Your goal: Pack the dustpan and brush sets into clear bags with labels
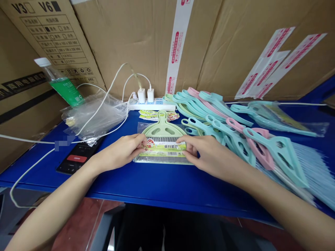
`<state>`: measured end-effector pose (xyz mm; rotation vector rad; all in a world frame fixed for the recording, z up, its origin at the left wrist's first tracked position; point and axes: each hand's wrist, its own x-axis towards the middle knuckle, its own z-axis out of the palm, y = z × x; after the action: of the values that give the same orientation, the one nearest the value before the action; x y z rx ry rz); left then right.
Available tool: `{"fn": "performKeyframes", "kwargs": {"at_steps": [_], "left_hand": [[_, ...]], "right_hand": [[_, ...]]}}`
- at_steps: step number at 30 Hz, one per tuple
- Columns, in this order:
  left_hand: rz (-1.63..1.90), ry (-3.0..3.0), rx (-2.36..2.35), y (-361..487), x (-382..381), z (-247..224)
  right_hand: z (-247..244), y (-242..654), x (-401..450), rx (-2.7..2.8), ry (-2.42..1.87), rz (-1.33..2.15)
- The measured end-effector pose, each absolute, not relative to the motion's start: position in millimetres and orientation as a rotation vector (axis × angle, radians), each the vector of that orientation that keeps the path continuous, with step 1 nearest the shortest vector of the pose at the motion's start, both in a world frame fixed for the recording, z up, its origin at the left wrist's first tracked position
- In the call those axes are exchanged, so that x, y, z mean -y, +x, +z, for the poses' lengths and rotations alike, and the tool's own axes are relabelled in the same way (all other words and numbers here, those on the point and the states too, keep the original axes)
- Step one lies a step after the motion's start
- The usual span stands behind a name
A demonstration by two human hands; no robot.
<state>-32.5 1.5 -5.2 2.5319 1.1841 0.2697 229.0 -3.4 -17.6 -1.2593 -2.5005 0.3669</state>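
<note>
A light green dustpan-and-brush set lies in clear plastic in the middle of the blue table, handle pointing away from me. Across its grey bristles runs a yellow-green and white label with a red mushroom picture. My left hand pinches the left edge of the packaged set, thumb and fingers near the mushroom. At the right edge, my right hand grips it with the thumb in front and the index finger on the label's top corner. More labels are spread just behind the handle.
Teal, pink and green dustpans and brushes are piled at the right. A white power strip with chargers stands behind. Plastic bags, a bottle, a phone and loose cables occupy the left. Cardboard boxes wall the back.
</note>
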Motion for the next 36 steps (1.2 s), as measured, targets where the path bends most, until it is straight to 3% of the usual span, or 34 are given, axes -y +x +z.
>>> {"fn": "performKeyframes", "kwargs": {"at_steps": [17,29,36], "left_hand": [[0.237,2.609,-1.28,-27,-1,-10],[0.071,2.729,-1.499,-22,2,-8],[-0.035,2.881,-1.207,-21,3,-8]], "right_hand": [[-23,222,3,2.527,-1.364,0.048],[-14,219,2,2.55,-1.548,0.232],[-17,224,1,2.57,-1.481,0.202]]}}
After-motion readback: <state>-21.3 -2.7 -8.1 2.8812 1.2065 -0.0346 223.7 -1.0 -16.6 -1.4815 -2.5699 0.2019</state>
